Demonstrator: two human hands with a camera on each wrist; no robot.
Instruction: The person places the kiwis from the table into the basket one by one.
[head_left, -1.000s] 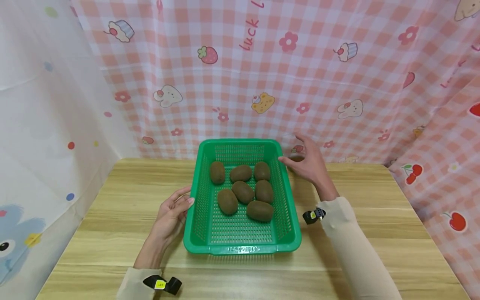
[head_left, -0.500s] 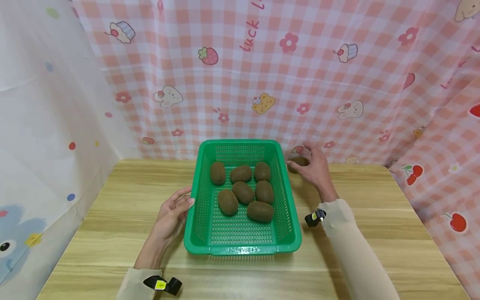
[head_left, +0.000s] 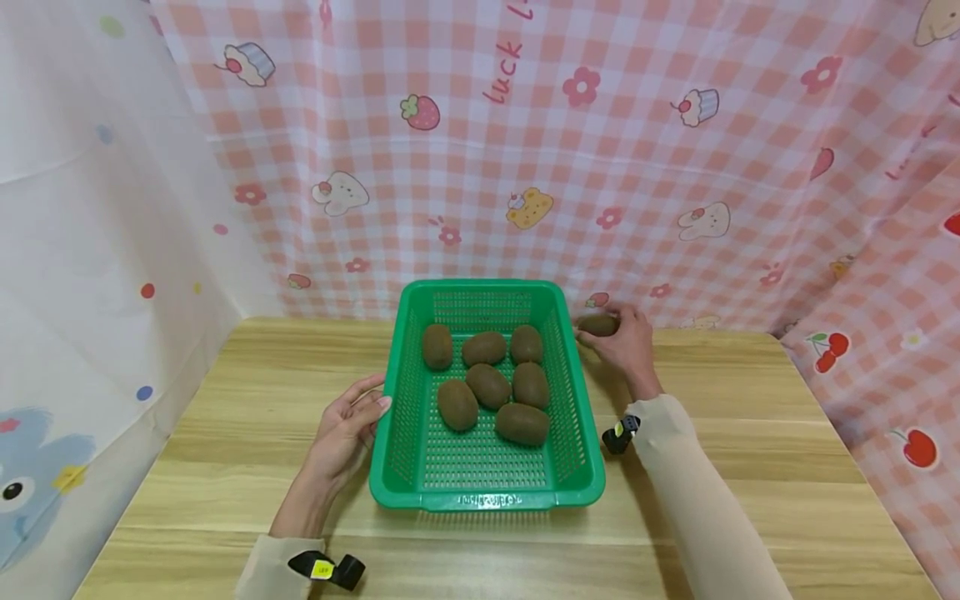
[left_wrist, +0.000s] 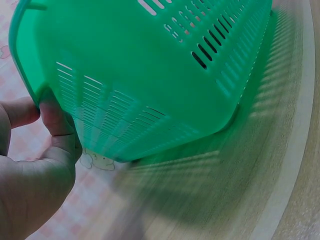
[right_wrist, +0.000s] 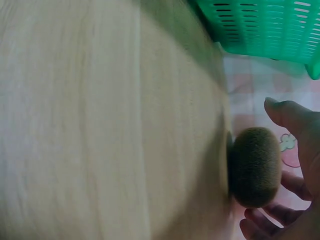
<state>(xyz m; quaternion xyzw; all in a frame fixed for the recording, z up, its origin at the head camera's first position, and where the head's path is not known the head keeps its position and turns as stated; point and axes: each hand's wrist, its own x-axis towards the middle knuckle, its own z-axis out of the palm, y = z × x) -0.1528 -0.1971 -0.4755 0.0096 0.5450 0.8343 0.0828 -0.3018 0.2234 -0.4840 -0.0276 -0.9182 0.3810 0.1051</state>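
Observation:
A green plastic basket (head_left: 487, 499) holds several brown kiwis (head_left: 522, 424). My left hand (head_left: 341, 433) grips the basket's left side. In the left wrist view, the thumb and fingers pinch its rim (left_wrist: 22, 75). My right hand (head_left: 628, 342) is around one more kiwi (head_left: 597, 324), which lies on the table just beyond the basket's right rim. The right wrist view shows this kiwi (right_wrist: 256, 167) with bent fingers close at one end. The thumb (right_wrist: 287, 115) stands off from the other end, with a gap showing between.
The wooden table (head_left: 720, 483) ends at the back against a pink checked curtain (head_left: 465, 192). A white patterned curtain (head_left: 135, 208) hangs at the left. Both wrists carry small black cameras (head_left: 348, 572).
My right hand has come down from above the basket's right rim to the kiwi beside it, its fingers drawing in around it. The left hand and the basket have stayed in place.

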